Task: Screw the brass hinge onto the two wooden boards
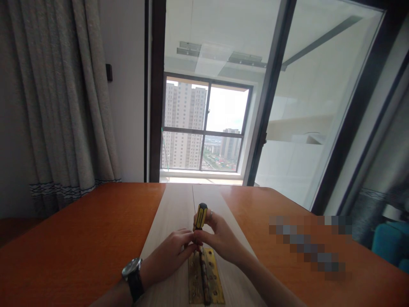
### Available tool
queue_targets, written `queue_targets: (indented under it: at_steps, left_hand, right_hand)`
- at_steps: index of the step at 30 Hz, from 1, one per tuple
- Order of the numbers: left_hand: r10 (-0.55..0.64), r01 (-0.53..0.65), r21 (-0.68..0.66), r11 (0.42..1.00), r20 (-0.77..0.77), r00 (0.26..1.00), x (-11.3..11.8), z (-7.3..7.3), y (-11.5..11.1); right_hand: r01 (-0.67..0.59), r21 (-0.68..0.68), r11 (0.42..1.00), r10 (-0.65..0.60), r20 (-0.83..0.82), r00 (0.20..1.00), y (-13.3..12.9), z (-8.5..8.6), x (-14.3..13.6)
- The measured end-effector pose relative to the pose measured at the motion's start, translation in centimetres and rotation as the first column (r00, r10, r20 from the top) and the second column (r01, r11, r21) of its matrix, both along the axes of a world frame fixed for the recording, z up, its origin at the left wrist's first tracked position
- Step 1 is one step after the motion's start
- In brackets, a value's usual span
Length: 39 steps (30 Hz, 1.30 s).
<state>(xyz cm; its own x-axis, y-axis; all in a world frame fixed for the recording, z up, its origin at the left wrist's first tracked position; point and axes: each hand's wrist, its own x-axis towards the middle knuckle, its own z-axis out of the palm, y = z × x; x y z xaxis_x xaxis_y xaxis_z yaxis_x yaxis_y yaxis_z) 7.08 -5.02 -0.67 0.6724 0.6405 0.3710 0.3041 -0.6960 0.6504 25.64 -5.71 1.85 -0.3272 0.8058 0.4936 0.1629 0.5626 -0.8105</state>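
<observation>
A screwdriver (201,216) with a yellow and black handle stands nearly upright, tilted slightly. My right hand (222,241) is closed around the lower part of its handle. Close beside it, my left hand (169,256) pinches its fingertips together near the screwdriver's shaft; what lies between them is hidden. Below both hands a brass hinge (212,275) lies opened flat, with a row of holes in each leaf. It rests across the seam between two pale wooden boards (175,204). The screwdriver's tip is hidden by my fingers, at the hinge's far end.
The boards lie on an orange-brown wooden table (96,230). On its right side a pixelated patch (306,247) covers something I cannot make out. A grey curtain (60,94) hangs at the left, and a dark-framed glass door (268,94) stands beyond the table.
</observation>
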Motion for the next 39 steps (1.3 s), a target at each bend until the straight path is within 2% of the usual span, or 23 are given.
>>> queue_targets:
  at_steps: [7,13,19,26,31,39]
  left_hand:
    - [-0.017,0.017,-0.002,1.000,0.011,1.000,0.0,0.1,0.0]
    - [-0.028,0.027,0.031,0.999,0.014,1.000,-0.2,-0.2,0.3]
    - [-0.009,0.009,0.030,0.999,0.016,1.000,0.0,-0.2,0.2]
    - [0.005,-0.005,0.026,1.000,0.014,1.000,0.0,0.1,-0.1]
    - [-0.007,0.008,0.050,0.999,-0.015,1.000,-0.2,0.2,-0.1]
    - [-0.047,0.046,0.078,0.996,0.005,0.999,-0.2,0.3,-0.1]
  right_hand:
    - [0.025,0.009,1.000,-0.025,0.023,0.999,-0.2,0.2,-0.1]
    - [-0.019,0.033,0.999,0.018,0.031,0.999,-0.7,0.7,0.1]
    - [0.026,0.076,0.997,-0.030,0.048,0.998,-0.8,1.1,0.0]
    - [0.081,0.015,0.997,-0.082,0.032,0.996,-0.8,0.9,-0.3]
    - [0.078,0.027,0.997,-0.078,0.030,0.996,-0.8,0.6,-0.4]
    - [-0.035,0.082,0.996,0.030,0.058,0.998,-1.0,1.1,0.1]
